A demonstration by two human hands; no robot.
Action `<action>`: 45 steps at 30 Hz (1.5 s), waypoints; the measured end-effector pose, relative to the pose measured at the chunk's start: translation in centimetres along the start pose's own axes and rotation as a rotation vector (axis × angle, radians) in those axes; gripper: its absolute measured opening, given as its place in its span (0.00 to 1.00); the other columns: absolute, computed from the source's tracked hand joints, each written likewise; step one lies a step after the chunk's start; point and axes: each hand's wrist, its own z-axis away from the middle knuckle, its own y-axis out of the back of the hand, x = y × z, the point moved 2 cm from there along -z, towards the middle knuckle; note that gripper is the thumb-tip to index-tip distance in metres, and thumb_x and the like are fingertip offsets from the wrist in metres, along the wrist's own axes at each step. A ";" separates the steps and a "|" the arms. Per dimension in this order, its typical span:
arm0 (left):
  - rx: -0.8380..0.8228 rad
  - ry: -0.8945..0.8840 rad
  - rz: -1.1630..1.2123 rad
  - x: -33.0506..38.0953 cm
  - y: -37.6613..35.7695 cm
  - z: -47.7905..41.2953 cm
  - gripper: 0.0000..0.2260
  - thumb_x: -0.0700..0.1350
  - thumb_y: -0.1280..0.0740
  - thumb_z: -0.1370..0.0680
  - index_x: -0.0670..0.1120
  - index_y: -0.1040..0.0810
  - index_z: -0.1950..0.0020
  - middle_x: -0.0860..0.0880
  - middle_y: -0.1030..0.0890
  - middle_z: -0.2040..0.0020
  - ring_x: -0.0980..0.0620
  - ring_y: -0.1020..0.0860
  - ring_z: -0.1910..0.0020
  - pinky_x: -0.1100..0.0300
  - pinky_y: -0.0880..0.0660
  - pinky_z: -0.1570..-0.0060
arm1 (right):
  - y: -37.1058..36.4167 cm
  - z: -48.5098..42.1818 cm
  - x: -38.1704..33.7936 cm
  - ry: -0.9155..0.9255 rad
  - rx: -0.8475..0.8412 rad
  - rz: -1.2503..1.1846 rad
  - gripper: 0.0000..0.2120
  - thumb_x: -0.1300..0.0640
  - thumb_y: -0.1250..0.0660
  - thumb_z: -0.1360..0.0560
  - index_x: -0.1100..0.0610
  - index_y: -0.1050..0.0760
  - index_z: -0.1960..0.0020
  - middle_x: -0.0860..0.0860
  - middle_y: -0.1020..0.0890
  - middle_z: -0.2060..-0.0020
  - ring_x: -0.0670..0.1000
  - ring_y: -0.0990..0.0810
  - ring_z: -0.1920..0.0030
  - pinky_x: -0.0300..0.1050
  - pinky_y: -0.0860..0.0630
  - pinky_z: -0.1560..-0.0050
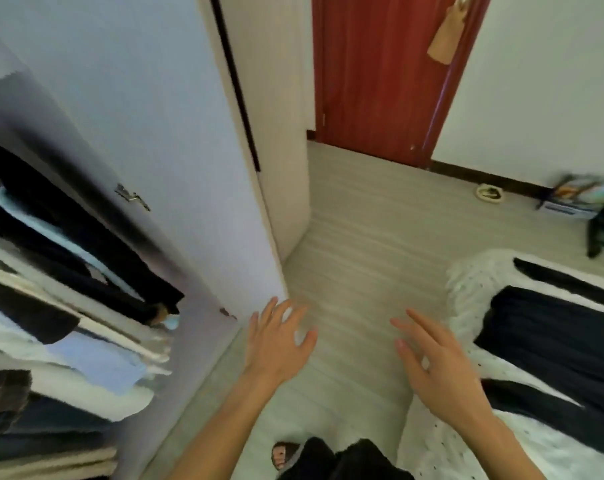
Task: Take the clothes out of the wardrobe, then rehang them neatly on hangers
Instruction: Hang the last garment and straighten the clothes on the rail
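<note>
Both hands reach forward over the pale wood-grain floor [363, 220] with nothing in them. The left hand [276, 344] has its fingers spread and straight, its fingertips close to the lower corner of the white wardrobe door [155, 133], though I cannot tell whether they touch it. The right hand [439, 365] is likewise empty with loose, extended fingers, held just beside the edge of the bed with a white dotted fluffy cover [467, 289]. The door stands open and carries a small metal handle [132, 197]. To its left, inside the wardrobe, a packed row of hanging clothes in black, white, pale blue and brown [61, 271] fills the space; motion blur smears them, so single pieces are hard to tell apart. On the bed cover at the right lie dark navy and black garments [550, 327], spread flat. Beyond the floor is a red-brown wooden room door [373, 74] with a tan bag [447, 32] hanging near its top. At the bottom edge a foot in a dark sandal [283, 455] shows beside black trouser legs.
</note>
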 end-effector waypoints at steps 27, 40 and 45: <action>-0.326 -1.314 -0.401 57.6 -18.1 -6.6 0.24 0.62 0.46 0.18 0.60 0.40 0.22 0.50 0.43 0.19 0.48 0.53 0.19 0.41 0.52 0.22 | 18.3 22.3 28.3 -1.105 0.806 0.028 0.18 0.42 0.40 0.23 0.40 0.25 0.34 0.42 0.27 0.30 0.48 0.32 0.29 0.48 0.25 0.46; -0.559 -1.474 -0.693 73.6 -40.5 -17.2 0.29 0.65 0.50 0.19 0.58 0.48 0.19 0.48 0.52 0.18 0.44 0.56 0.19 0.39 0.54 0.23 | 16.2 14.8 50.9 -1.480 0.575 -0.198 0.20 0.45 0.44 0.18 0.40 0.34 0.27 0.43 0.34 0.25 0.48 0.38 0.25 0.47 0.34 0.30; -0.569 -1.573 -0.717 76.1 -51.0 -20.3 0.32 0.62 0.45 0.18 0.58 0.54 0.19 0.47 0.53 0.18 0.42 0.53 0.19 0.38 0.52 0.24 | 14.2 14.5 60.8 -1.589 0.434 -0.262 0.21 0.48 0.45 0.17 0.46 0.35 0.24 0.46 0.33 0.26 0.52 0.37 0.26 0.48 0.35 0.29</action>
